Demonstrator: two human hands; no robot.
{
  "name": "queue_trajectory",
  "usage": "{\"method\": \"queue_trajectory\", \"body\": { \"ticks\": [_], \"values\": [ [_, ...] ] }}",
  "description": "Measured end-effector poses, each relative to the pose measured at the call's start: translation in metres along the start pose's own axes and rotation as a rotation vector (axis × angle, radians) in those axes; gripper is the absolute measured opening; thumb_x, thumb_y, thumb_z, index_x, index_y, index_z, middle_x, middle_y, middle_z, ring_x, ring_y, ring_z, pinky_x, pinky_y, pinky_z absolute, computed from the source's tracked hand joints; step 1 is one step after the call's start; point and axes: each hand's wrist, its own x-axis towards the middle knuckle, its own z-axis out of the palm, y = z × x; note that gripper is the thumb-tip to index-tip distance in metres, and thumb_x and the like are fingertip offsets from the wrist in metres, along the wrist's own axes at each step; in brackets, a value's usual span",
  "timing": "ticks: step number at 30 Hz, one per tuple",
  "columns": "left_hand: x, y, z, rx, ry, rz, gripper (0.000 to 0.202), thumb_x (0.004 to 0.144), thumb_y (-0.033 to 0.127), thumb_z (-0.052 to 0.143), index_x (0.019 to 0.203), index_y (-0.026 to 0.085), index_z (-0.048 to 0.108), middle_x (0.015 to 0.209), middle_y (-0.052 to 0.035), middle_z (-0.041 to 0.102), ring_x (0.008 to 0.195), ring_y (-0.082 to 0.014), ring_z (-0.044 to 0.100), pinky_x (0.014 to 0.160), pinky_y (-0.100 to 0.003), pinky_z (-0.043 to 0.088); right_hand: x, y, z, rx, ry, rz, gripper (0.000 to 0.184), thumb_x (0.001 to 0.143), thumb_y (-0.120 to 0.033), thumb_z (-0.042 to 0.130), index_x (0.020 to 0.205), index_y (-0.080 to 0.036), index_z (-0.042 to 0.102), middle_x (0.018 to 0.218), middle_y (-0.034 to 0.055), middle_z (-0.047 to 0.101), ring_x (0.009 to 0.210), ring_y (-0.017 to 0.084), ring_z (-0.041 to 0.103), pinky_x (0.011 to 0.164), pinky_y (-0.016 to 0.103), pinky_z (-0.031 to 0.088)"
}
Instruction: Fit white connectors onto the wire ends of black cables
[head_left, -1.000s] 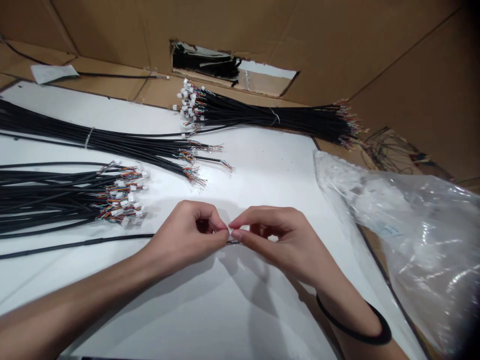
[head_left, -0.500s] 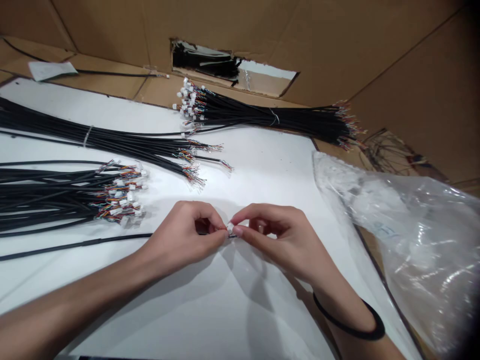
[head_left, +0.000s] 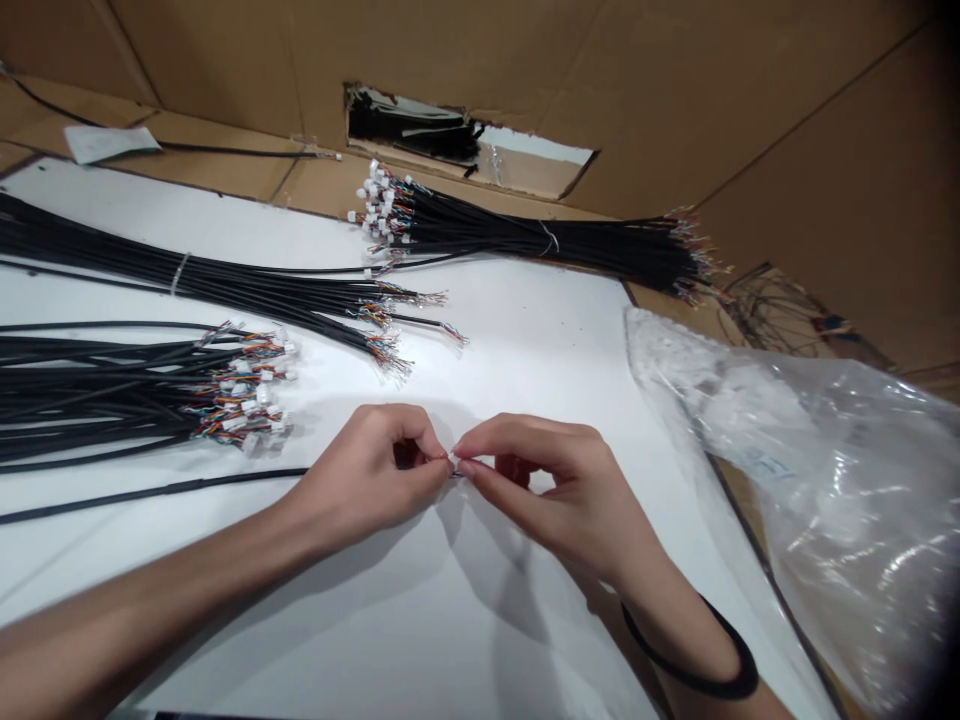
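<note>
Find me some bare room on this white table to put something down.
The white table is bare between the far cable bundle and your left hand and right hand, left of the plastic bag. Another patch, in shadow, lies on your side of both hands. The left is crowded: upper-left bundle, lower-left bundle, single cable.

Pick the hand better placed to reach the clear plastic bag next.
Probably the right hand: it's nearer the clear plastic bag, though pinching a small white connector. The left hand, farther off, holds the thin black cable.
</note>
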Motion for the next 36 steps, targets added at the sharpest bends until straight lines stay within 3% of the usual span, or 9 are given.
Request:
{"method": "queue_trajectory", "body": {
  "ticks": [9, 23, 29, 33, 36],
  "values": [
    [0.000, 0.001, -0.001, -0.026, -0.013, -0.009, 0.014, 0.074, 0.023, 0.058, 0.062, 0.016, 0.056, 0.056, 0.0036, 0.050, 0.053, -0.0093, 0.044, 0.048, -0.021, 0.031, -0.003, -0.001, 0.006, -0.065, 0.108, -0.065, 0.009, 0.082, -0.011, 0.061, 0.081, -0.017, 0.068, 0.073, 0.0016, 0.068, 0.051, 0.008, 0.049, 0.047, 0.021, 0.041],
    [0.000, 0.001, 0.000, -0.012, -0.010, 0.009, 0.013, 0.073, 0.021, 0.058, 0.061, 0.016, 0.055, 0.057, 0.0034, 0.051, 0.054, -0.0094, 0.045, 0.050, -0.022, 0.031, -0.005, 0.004, 0.012, -0.073, 0.130, -0.104, 0.014, 0.084, -0.009, 0.055, 0.082, -0.017, 0.067, 0.082, 0.0043, 0.069, 0.054, 0.009, 0.051, 0.049, 0.023, 0.042],
    [-0.002, 0.002, -0.001, -0.001, -0.008, -0.011, 0.016, 0.075, 0.024, 0.059, 0.062, 0.016, 0.056, 0.057, 0.0033, 0.050, 0.054, -0.0095, 0.043, 0.049, -0.022, 0.030, -0.001, 0.003, 0.010, 0.007, 0.102, 0.143, 0.008, 0.079, -0.017, 0.063, 0.077, -0.016, 0.071, 0.061, 0.0001, 0.060, 0.050, 0.009, 0.045, 0.046, 0.022, 0.036],
    [-0.001, 0.002, -0.001, 0.014, -0.005, 0.000, 0.016, 0.074, 0.024, 0.059, 0.061, 0.015, 0.055, 0.056, 0.0034, 0.049, 0.054, -0.0093, 0.042, 0.049, -0.022, 0.029, 0.001, 0.005, 0.010, 0.187, 0.079, 0.370, 0.014, 0.075, -0.028, 0.068, 0.076, -0.015, 0.073, 0.049, -0.0044, 0.043, 0.047, 0.008, 0.034, 0.043, 0.022, 0.026],
    [-0.001, 0.002, -0.001, 0.016, -0.003, 0.015, 0.017, 0.075, 0.024, 0.059, 0.061, 0.015, 0.055, 0.056, 0.0038, 0.048, 0.054, -0.0089, 0.041, 0.049, -0.021, 0.029, 0.002, 0.009, 0.011, 0.347, 0.047, 0.462, 0.019, 0.069, -0.033, 0.075, 0.075, -0.015, 0.073, 0.048, -0.0053, 0.040, 0.047, 0.008, 0.032, 0.044, 0.022, 0.024]
  ]
}}
